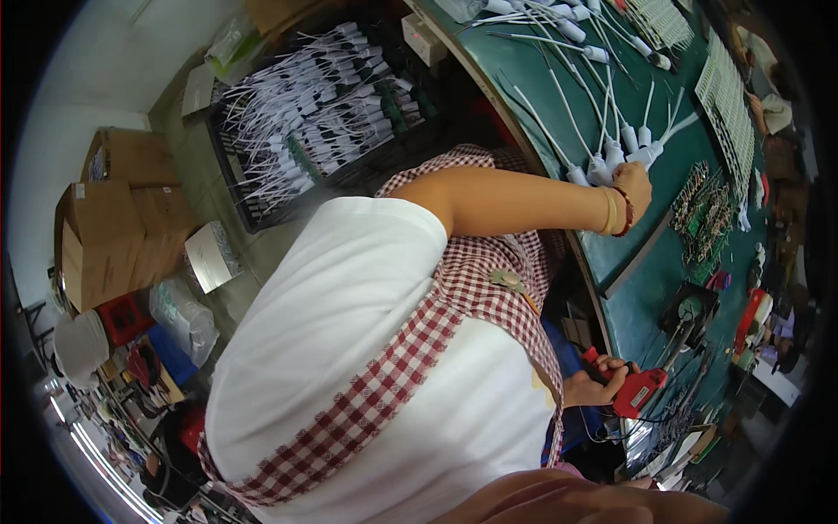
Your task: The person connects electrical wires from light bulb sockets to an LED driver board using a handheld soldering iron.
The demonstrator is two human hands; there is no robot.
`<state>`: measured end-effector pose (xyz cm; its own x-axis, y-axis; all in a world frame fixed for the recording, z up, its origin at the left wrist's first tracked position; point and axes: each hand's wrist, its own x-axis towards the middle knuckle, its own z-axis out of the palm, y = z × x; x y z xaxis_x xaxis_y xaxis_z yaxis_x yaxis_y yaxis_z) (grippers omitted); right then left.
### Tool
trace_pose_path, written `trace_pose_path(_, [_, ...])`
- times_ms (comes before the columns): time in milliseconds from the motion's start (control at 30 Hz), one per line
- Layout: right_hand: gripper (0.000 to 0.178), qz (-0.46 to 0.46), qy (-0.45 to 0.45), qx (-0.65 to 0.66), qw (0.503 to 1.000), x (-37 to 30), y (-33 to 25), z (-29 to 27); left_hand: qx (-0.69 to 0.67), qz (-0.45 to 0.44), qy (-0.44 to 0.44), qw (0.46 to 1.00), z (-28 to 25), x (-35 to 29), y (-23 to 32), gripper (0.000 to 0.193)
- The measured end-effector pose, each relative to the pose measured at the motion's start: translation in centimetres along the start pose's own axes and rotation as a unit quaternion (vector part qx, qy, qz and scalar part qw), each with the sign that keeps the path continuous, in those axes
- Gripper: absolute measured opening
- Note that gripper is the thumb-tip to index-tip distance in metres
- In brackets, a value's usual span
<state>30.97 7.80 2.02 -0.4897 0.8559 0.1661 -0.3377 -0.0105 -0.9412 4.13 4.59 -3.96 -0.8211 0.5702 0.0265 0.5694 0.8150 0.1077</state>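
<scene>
My left hand (pixel 633 190), wearing a bracelet, is closed at the base of a bunch of white cylindrical parts (pixel 614 155) with long white wire leads, on the green bench top. Its fingertips are partly hidden, so I cannot tell how many parts it grips. Lower in the view, at the bench's near edge, my right hand (pixel 608 384) wraps round a red soldering gun (pixel 642 393) with black parts. The gun's tip is hard to make out. More white wired parts (pixel 572 33) lie in a loose heap at the bench's far left end.
Pale green board panels (pixel 724 105) and a tangled pile of small boards (pixel 703 218) lie beyond my left hand. A dark bar (pixel 639 255) and a black stand (pixel 688 310) are between the hands. A black crate (pixel 249 205) full of wired parts and cardboard boxes (pixel 113 236) stand behind me.
</scene>
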Motion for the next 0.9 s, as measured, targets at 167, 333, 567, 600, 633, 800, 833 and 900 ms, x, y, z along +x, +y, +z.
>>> trace_pose_path(167, [0.024, -0.007, -0.025, -0.021, 0.999, 0.6, -0.1, 0.1, 0.169, -0.095, -0.117, 0.974, 0.5, 2.0, 3.3, 0.030])
trace_pose_path(333, [0.021, -0.004, -0.052, -0.025, 0.998, 1.3, -0.5, -0.6, 0.159, -0.044, -0.147, 0.975, -2.0, 1.1, 1.5, 0.032])
trace_pose_path(567, [0.024, -0.001, -0.040, -0.010, 0.999, 1.3, -0.5, -1.4, -0.254, 0.034, 0.043, 0.966, -6.6, -0.8, -9.6, 0.026])
trace_pose_path(600, [0.027, -0.018, -0.015, 0.017, 1.000, 1.0, -0.3, -1.1, -0.275, 0.045, 0.044, 0.959, -7.8, -1.2, -11.1, 0.025])
trace_pose_path(633, [0.027, -0.021, -0.001, 0.017, 1.000, 0.8, 0.0, -1.2, -0.295, 0.061, 0.042, 0.953, -8.5, -1.6, -12.2, 0.025])
trace_pose_path(800, [0.026, -0.047, -0.057, 0.030, 0.997, 2.3, 0.4, 0.1, -0.292, 0.068, 0.105, 0.948, -4.9, -3.9, -13.2, 0.020])
trace_pose_path(833, [0.026, -0.053, -0.051, 0.032, 0.997, 1.6, 0.2, 0.2, -0.242, 0.051, 0.142, 0.959, -4.2, -4.9, -11.0, 0.018])
trace_pose_path(900, [0.025, -0.061, -0.041, 0.031, 0.997, 1.0, -0.1, 0.8, -0.129, 0.023, 0.239, 0.962, -3.7, -7.0, -7.8, 0.019])
